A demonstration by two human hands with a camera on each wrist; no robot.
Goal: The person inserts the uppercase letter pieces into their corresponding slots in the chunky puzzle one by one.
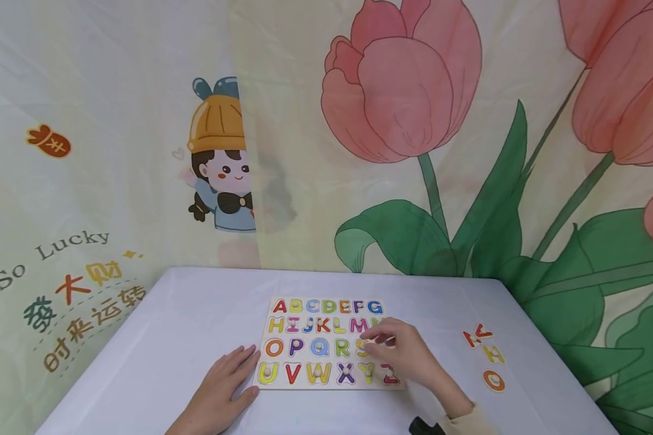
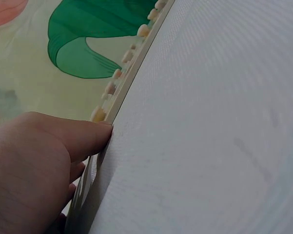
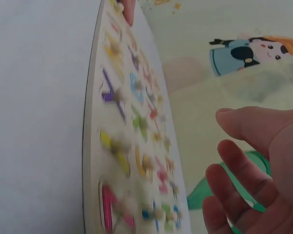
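A wooden alphabet puzzle board [image 1: 329, 388] lies flat on the table, with colourful letters A to Z in rows and small knobs on many of them. Along its left edge rests my left hand [image 1: 223, 386], fingers extended; in the left wrist view the thumb [image 2: 90, 136] touches the board's edge. Over the right part of the board hovers my right hand [image 1: 405, 353], covering some letters. Its fingers [image 3: 234, 190] are loosely bent and apart from the thumb in the right wrist view, with nothing between them.
Right of the board lie several loose letter pieces: a yellow H [image 1: 493, 354], an orange O [image 1: 493, 380] and two red ones, one of them V-shaped [image 1: 484, 330]. A white cloth covers the table [image 1: 207, 314]. Behind it hangs a printed curtain [image 1: 294, 151] with tulips.
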